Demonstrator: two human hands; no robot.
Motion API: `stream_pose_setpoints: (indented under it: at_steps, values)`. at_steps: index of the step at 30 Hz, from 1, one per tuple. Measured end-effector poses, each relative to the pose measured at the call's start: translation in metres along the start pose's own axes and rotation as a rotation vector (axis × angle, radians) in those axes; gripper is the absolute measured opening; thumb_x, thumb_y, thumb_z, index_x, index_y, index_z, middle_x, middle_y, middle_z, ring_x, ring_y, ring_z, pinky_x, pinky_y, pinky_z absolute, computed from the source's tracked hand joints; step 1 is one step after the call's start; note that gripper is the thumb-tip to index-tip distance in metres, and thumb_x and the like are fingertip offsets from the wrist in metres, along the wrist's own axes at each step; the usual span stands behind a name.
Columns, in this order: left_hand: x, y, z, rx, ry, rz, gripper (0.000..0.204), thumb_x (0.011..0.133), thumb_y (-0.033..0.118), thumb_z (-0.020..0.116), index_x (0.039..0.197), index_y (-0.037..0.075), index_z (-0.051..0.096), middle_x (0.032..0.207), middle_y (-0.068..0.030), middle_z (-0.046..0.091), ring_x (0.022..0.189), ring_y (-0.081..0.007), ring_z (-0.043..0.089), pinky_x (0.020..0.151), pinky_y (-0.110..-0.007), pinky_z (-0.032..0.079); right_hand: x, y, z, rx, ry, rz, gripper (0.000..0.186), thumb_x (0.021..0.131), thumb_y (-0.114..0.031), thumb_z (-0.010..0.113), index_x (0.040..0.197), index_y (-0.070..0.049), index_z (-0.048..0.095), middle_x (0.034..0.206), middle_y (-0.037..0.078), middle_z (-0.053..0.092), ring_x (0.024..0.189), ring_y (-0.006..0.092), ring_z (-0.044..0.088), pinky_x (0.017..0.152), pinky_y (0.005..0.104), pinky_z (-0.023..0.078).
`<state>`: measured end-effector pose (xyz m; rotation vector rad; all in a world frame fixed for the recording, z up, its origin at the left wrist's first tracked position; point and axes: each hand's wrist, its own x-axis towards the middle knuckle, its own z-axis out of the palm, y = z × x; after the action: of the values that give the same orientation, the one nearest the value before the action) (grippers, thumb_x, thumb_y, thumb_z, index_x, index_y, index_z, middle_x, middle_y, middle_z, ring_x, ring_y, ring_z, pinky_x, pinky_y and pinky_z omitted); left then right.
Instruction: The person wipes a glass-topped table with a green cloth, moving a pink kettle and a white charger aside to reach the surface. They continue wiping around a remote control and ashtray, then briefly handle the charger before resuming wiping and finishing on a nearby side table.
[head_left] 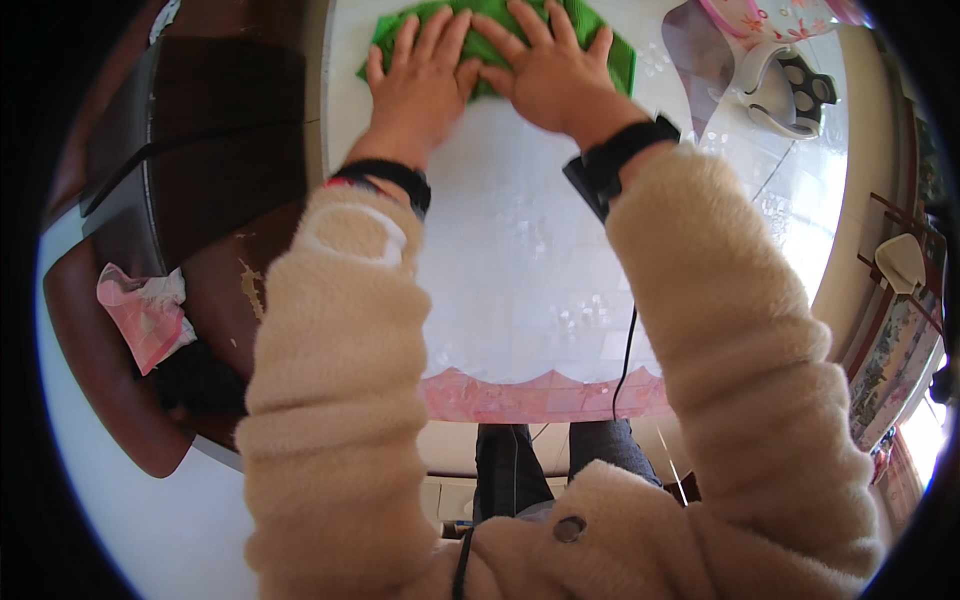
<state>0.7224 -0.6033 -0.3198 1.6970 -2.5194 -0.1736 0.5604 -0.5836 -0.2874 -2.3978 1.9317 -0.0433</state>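
A green ribbed cloth [610,75] lies on a white-topped table [520,250] with a pink scalloped border, at the top of the view. My left hand [420,85] rests palm down on the cloth, fingers spread. My right hand [555,75] also lies palm down on it, fingers apart, its thumb close to my left thumb. A black band circles each wrist.
A brown leather sofa [100,330] is on the left, with a pink and white packet [140,310] on it. At the upper right are a white and black object [800,95] and pink floral plastic [760,15]. A black cable [627,350] hangs near my right sleeve.
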Motion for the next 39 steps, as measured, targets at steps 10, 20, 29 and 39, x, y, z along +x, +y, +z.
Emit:
stream_pose_setpoints:
  at_steps: [10,20,29,39]
  values:
    - [-0.166,0.039,-0.015,-0.147,-0.151,0.008,0.059,0.093,0.04,0.052,0.147,0.027,0.033,0.153,0.0047,0.029,0.143,-0.0237,0.021,0.114,-0.056,0.012,-0.163,-0.067,-0.014,0.082,-0.227,0.047,0.058,0.096,-0.044,0.045,0.149,-0.029,0.029,0.156,0.007,0.023,0.142,0.0353,0.021,0.106,0.0695,0.016]
    - [-0.367,0.057,-0.032,-0.306,-0.181,-0.004,0.062,0.083,0.036,0.065,0.139,0.019,0.044,0.146,-0.0022,0.04,0.135,-0.0306,0.034,0.108,-0.062,0.02,-0.325,-0.149,-0.02,0.155,-0.396,-0.07,0.064,0.09,-0.044,0.055,0.148,-0.028,0.032,0.153,0.01,0.026,0.138,0.0389,0.025,0.104,0.0733,0.016]
    - [-0.379,0.05,-0.033,-0.267,-0.231,-0.08,0.064,0.085,0.037,0.06,0.142,0.015,0.041,0.149,-0.0059,0.037,0.137,-0.0329,0.03,0.108,-0.062,0.016,-0.306,-0.144,-0.01,0.189,-0.283,-0.21,0.063,0.082,-0.054,0.059,0.139,-0.032,0.045,0.149,0.005,0.034,0.136,0.0344,0.03,0.095,0.0784,0.019]
    - [-0.199,-0.001,-0.025,-0.165,-0.053,-0.084,0.064,0.088,0.03,0.058,0.146,0.017,0.034,0.151,-0.0047,0.033,0.14,-0.0315,0.027,0.11,-0.06,0.017,-0.136,-0.098,0.002,0.14,-0.116,-0.172,0.061,0.09,-0.057,0.047,0.144,-0.032,0.037,0.153,0.004,0.028,0.141,0.0336,0.023,0.096,0.0802,0.013]
